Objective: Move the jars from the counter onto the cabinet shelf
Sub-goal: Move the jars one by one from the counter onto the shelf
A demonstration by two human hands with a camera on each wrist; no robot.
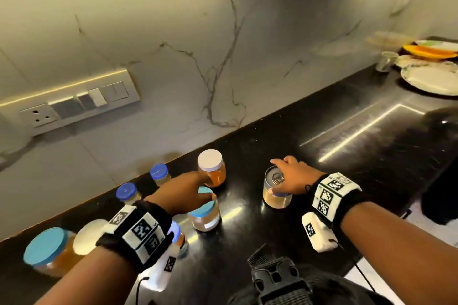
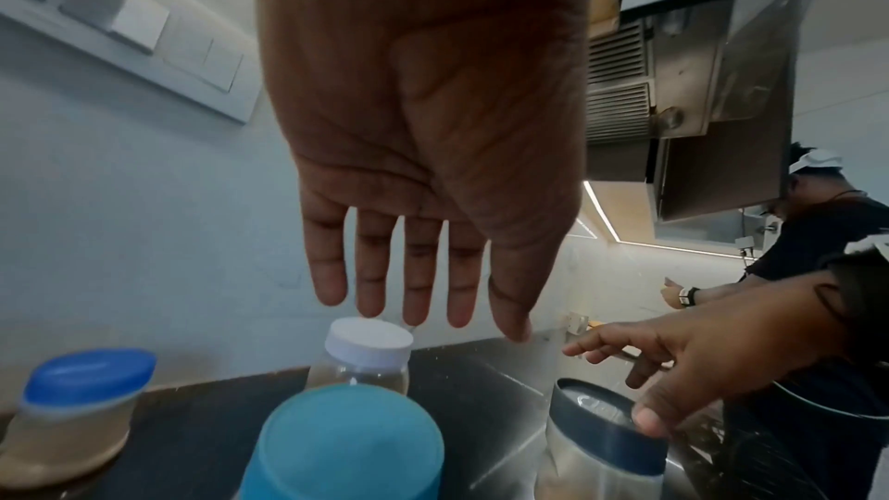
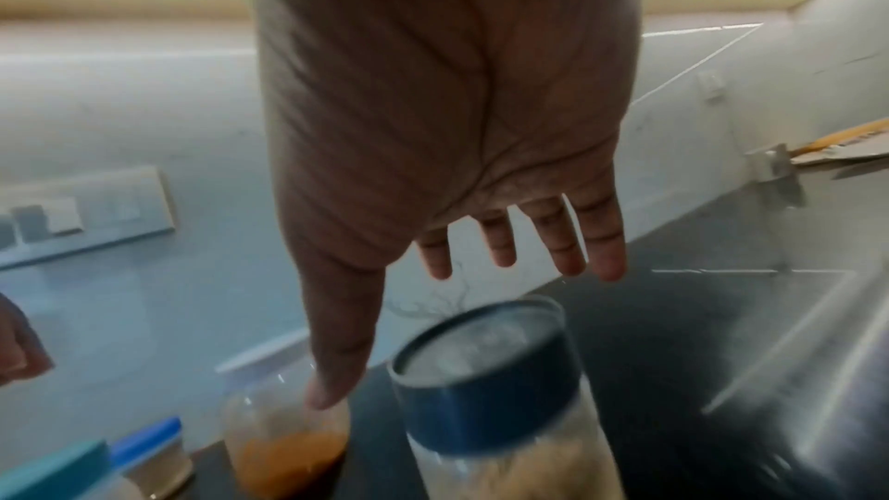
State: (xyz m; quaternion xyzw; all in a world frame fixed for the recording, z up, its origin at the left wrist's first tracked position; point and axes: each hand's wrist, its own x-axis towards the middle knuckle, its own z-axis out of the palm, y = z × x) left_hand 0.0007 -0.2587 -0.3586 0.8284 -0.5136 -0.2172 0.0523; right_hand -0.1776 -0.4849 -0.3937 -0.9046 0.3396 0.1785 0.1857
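Note:
Several jars stand on the black counter [image 1: 322, 136]. My left hand [image 1: 208, 187] [image 2: 423, 318] hovers with straight fingers over a teal-lid jar [image 1: 204, 214] [image 2: 346, 443], its fingertips near a white-lid jar of orange contents [image 1: 212, 168] [image 2: 365, 352] [image 3: 284, 440]. It holds nothing. My right hand [image 1: 275, 176] [image 3: 433, 329] [image 2: 673, 375] is spread above a dark-lid jar of tan contents [image 1: 276, 197] [image 2: 606, 443] [image 3: 491, 394]; the thumb touches the lid's rim, the fingers stay straight. Two small blue-lid jars [image 1: 159, 174] [image 1: 127, 193] stand by the wall.
A big teal-lid jar [image 1: 47, 250] and a white-lid jar [image 1: 88, 236] sit at the near left. Plates [image 1: 431, 77] and a cup [image 1: 386, 60] are at the far right. A switch panel [image 1: 74, 101] is on the marble wall. Another person [image 2: 818, 242] stands farther along.

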